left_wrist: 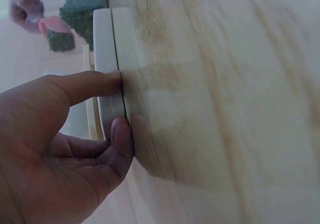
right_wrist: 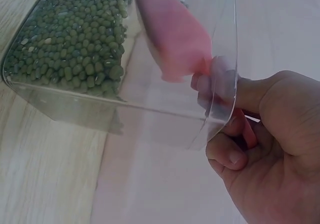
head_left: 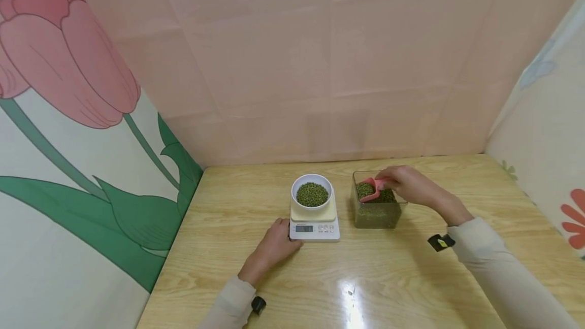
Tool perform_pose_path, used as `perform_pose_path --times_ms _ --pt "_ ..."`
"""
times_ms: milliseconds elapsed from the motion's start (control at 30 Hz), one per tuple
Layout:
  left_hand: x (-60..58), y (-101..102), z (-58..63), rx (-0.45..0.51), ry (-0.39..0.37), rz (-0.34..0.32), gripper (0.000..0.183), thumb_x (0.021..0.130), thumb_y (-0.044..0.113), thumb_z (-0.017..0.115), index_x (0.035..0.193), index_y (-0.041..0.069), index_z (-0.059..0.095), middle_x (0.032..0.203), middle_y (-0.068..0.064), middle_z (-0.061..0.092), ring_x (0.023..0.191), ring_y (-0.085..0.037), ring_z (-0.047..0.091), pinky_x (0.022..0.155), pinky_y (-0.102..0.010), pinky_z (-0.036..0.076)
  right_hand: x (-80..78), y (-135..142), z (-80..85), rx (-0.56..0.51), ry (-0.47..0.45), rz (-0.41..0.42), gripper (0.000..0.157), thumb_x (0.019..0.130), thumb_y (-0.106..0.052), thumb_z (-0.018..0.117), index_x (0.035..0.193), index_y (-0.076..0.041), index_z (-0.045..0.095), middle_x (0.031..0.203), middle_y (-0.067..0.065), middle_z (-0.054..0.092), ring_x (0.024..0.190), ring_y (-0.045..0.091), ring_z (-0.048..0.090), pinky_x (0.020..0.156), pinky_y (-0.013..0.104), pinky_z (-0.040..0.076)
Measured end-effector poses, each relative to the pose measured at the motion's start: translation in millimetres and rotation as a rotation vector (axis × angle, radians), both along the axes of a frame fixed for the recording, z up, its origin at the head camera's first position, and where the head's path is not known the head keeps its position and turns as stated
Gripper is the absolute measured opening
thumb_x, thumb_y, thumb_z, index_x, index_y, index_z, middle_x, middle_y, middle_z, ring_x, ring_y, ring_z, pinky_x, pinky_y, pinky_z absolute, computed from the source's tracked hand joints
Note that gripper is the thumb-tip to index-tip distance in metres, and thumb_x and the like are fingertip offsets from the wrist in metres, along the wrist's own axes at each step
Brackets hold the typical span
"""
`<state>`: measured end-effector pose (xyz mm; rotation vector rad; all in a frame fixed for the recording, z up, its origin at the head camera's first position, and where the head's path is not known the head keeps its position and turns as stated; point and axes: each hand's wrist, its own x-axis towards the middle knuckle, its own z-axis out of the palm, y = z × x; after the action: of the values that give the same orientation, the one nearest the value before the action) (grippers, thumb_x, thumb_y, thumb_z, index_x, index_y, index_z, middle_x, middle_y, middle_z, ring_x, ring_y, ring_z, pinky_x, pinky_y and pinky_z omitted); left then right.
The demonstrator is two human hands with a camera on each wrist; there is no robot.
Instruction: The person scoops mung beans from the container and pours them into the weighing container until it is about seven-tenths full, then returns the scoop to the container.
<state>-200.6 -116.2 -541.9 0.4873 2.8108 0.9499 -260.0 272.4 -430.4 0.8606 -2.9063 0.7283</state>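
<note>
My left hand (head_left: 277, 241) grips the front left corner of a white kitchen scale (head_left: 315, 236), its thumb along the front edge and curled fingers at the side in the left wrist view. On the scale stands a white bowl (head_left: 312, 177) with green mung beans (head_left: 312, 194) in it. My right hand (head_left: 413, 187) holds a pink scoop (right_wrist: 177, 36) by its handle. The scoop is raised over the clear plastic container (head_left: 376, 225), with beans in its pan in the head view. More mung beans (right_wrist: 80, 39) lie in the container. The display's digits are too small to read.
A wooden table (head_left: 219, 217) carries everything, the container standing just right of the scale. A pink covered wall (head_left: 329, 65) rises behind the table's back edge. Printed panels with a tulip (head_left: 68, 55) and a red flower (head_left: 578, 220) stand at the sides.
</note>
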Motion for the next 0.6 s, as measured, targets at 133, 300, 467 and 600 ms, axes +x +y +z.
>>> perform_pose_path --times_ms 133,300,467,600 --pt "-0.8 0 -1.1 -0.005 -0.008 0.004 0.046 0.089 0.022 0.084 0.128 0.003 0.07 0.113 -0.012 0.07 0.102 -0.023 0.063 0.092 -0.046 0.058 0.1 4 -2.9 -0.028 0.008 0.0 0.02 0.101 -0.005 0.069 0.118 0.003 0.076 0.11 0.017 0.079 0.1 0.035 0.075 0.085 0.052 0.061" --pt "-1.1 0 -0.3 -0.009 -0.008 0.005 0.046 0.089 0.022 0.084 0.128 0.003 0.07 0.114 -0.012 0.07 0.103 -0.023 0.063 0.093 -0.046 0.058 0.9 8 -3.9 -0.044 0.008 -0.003 0.019 0.102 -0.005 0.069 0.118 0.002 0.076 0.109 0.015 0.079 0.098 0.031 0.076 0.084 0.049 0.061" --pt "-1.0 0 -0.5 -0.005 -0.004 0.003 0.045 0.089 0.022 0.084 0.128 0.004 0.071 0.114 -0.012 0.07 0.103 -0.023 0.064 0.093 -0.046 0.058 1.3 10 -4.6 -0.056 -0.003 -0.012 0.02 0.102 -0.008 0.069 0.119 0.0 0.076 0.109 0.014 0.079 0.096 0.027 0.075 0.082 0.047 0.061" --pt "-1.0 0 -1.3 -0.007 0.0 0.002 0.045 0.089 0.022 0.084 0.128 0.004 0.071 0.114 -0.012 0.071 0.104 -0.024 0.064 0.093 -0.046 0.058 1.4 11 -5.7 -0.055 0.002 -0.03 0.018 0.103 -0.009 0.069 0.118 -0.002 0.077 0.107 0.011 0.079 0.093 0.022 0.074 0.08 0.043 0.06"
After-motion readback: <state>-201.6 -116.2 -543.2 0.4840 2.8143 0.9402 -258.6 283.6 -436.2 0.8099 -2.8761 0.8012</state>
